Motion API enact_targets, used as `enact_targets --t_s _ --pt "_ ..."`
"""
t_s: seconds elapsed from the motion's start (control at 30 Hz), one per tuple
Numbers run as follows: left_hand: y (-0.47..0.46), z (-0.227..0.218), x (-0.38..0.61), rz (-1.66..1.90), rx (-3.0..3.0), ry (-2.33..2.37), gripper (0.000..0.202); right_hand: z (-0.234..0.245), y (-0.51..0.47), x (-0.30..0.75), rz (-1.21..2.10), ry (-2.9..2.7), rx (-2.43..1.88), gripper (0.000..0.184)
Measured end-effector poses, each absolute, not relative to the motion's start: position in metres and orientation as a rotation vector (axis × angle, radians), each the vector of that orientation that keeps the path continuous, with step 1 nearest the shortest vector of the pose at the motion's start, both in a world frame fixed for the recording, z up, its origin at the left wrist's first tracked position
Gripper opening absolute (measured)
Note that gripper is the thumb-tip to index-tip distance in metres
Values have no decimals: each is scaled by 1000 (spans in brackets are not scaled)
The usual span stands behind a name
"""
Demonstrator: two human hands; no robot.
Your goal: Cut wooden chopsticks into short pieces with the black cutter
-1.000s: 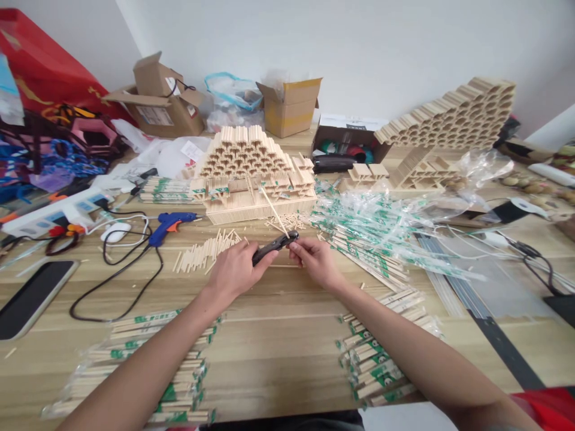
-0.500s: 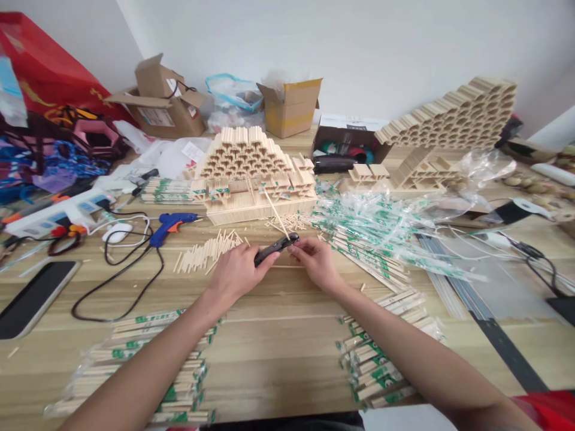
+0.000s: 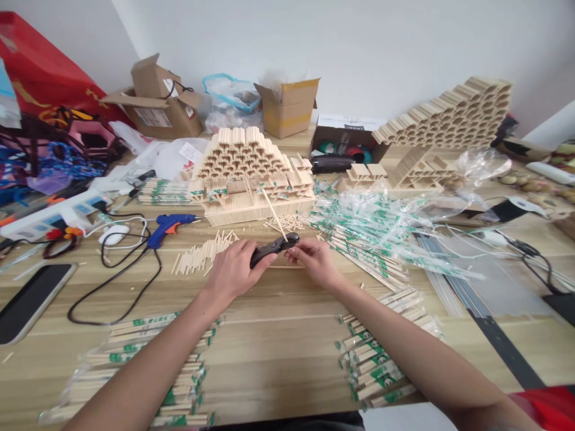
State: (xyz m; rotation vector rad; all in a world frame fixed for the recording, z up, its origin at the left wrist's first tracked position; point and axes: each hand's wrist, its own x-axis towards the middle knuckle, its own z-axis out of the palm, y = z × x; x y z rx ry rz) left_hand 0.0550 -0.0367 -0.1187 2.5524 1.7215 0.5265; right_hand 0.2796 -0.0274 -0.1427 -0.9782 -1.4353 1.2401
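My left hand is wrapped round a dark hand tool, apparently a cutter or pliers, pointing right. A thin wooden stick sticks up and away from the tool's jaws, leaning left. Beside the jaws, my right hand is closed in a pinch; what lies between its fingertips is too small to make out, perhaps the stick's near end. Short cut sticks lie in a pile left of my left hand, and small offcuts lie beyond the tool. Behind them stands a stacked stick model.
Wrapped chopsticks lie in a left bundle, a right bundle and a heap of wrappers. A blue glue gun with a looping cord, a phone and a power strip occupy the left. Boxes line the wall.
The view has shifted slightly. Both hands stay at the tool and stick in nearly the same pose, with the right fingertips slightly lower against the jaws.
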Motion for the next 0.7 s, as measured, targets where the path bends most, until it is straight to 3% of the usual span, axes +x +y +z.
enact_targets --t_s 0.2,0.7 --pt "-36 -119 55 528 2562 1685 56 -147 -27 279 1228 -1464 -986 39" --pt "-36 -126 58 673 2498 1580 52 -151 -28 275 1195 -1308 -1037 19"
